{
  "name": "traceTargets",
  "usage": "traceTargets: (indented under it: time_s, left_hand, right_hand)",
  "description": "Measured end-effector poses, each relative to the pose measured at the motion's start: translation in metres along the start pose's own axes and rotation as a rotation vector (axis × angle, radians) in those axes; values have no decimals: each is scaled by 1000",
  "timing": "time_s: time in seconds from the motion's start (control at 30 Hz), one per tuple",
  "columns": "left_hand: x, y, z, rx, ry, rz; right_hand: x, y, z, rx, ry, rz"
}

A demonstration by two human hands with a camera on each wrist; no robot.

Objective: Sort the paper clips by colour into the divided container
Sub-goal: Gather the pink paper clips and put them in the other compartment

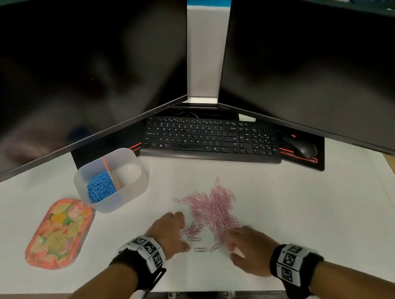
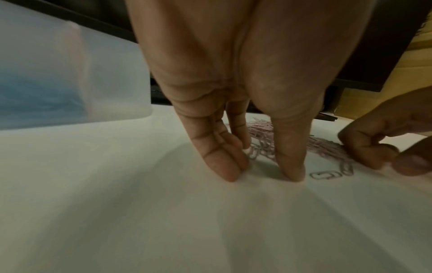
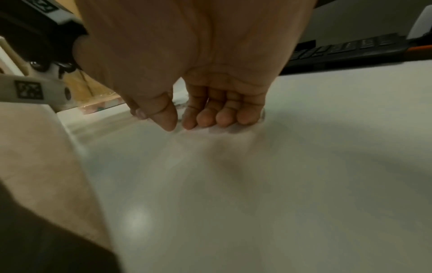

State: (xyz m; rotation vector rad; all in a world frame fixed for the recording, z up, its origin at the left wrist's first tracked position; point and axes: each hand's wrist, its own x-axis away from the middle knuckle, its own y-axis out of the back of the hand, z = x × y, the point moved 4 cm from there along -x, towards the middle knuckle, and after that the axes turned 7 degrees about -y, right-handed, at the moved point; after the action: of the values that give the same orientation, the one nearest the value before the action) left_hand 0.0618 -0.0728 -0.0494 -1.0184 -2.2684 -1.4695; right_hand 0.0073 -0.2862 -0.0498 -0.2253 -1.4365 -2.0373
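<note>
White paper covers the table (image 1: pixel 291 212), two dark monitors (image 1: pixel 69 66) behind. I see pink clips (image 1: pixel 213 206) heaped mid-table, between my hands. Left hand (image 1: pixel 169 231): grip spread, straight fingertips (image 2: pixel 230 174) pressing the paper at the heap's left edge. Right hand (image 1: pixel 248 247): fingers loosely curled at the heap's near edge; whether they pinch a clip I cannot tell. Container (image 1: pixel 130 188) sits far left; blue clips (image 1: pixel 100 186) fill its left compartment.
</note>
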Motion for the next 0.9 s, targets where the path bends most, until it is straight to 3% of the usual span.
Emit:
traceTargets:
  time_s: [0.13,0.27,0.33,0.47,0.63,0.9]
  left_hand:
    - [-22,3,-18,55,-68,-120]
    - [-26,12,-24,54,-28,-172]
    - [-27,14,-23,-2,14,-164]
    - [-37,5,-36,-148,11,-100]
    - [-50,8,-57,-141,-20,-159]
    - [-51,25,-55,-27,-97,-310]
  right_hand:
    - [-29,14,14,-62,-39,-31]
    - [-30,33,1,-125,-159,-132]
    - [-22,38,-16,-130,-281,-208]
    - [-24,36,-31,-104,-420,-116]
    - [-57,44,-21,-238,-365,-121]
    - [-82,56,-2,-162,-278,-160]
